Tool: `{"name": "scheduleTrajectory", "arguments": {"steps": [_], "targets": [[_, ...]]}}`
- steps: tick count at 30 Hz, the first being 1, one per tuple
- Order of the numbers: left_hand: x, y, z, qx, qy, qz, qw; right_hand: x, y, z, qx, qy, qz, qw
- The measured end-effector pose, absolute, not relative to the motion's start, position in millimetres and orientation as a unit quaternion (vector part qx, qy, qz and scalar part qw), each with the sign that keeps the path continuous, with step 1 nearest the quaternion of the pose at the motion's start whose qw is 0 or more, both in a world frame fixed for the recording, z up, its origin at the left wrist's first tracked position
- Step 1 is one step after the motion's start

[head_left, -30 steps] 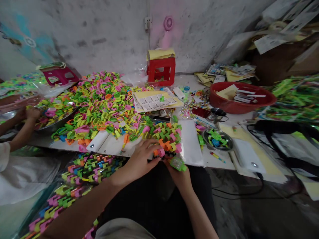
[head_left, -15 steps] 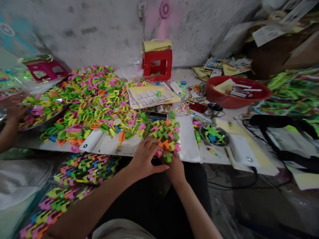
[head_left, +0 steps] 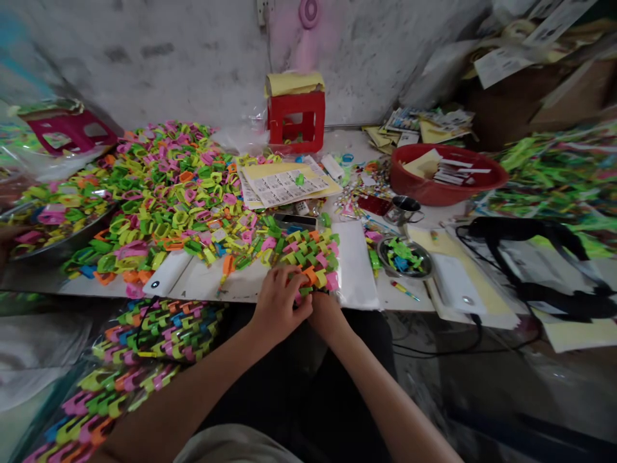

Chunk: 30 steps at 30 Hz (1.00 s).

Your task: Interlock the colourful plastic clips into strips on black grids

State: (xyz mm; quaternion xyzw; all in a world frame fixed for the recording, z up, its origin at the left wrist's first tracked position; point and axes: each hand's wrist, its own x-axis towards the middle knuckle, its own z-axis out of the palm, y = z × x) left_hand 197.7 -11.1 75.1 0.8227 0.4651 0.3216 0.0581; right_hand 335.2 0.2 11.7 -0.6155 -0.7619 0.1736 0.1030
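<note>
1. We see the block of plastic pieces (head_left: 311,252) at the near edge of the table (head_left: 241,288), in the middle of the scene, just in front of our body.
2. Its small pieces sit close together in staggered, slanting rows, with notched outlines much like bricks set on a slope.
3. Lime yellow and leaf green fill most of the far part; pink pieces line much of the right side, and orange ones show towards the near side, beside our fingers.
4. Our left hand (head_left: 278,301) bends its fingers over the near left corner, thumb reaching right, with bits of green and pink showing between; we cannot tell whether it grips them.
5. Our right hand (head_left: 326,316) is at the near edge, touching or almost touching the left thumb; its fingers are hidden, so we cannot tell whether they are closed.
6. White sheets (head_left: 357,270) lie just right of the block, a dark phone-like object (head_left: 295,222) just beyond it, and a large loose pile of similar-coloured pieces (head_left: 168,199) spreads far left.
</note>
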Motion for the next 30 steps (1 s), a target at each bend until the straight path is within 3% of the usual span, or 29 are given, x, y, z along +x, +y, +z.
{"name": "scheduleTrajectory", "arguments": {"steps": [6,12,24,30], "targets": [[200,-14,74,0.822,0.476,0.309,0.043,337,3,-4,-0.574,-0.788,0.163,0.153],[212,-16,78,0.817,0.523,0.241,-0.018,348,2,-16,-0.519,-0.785,0.140,0.309],[205,-16,84,0.847,0.504,0.162,-0.046,349,-2,-11,-0.535,-0.764,0.184,0.310],[207,-16,82,0.865,0.473,0.157,-0.056,368,-27,7,-0.541,-0.693,0.340,0.333]]}}
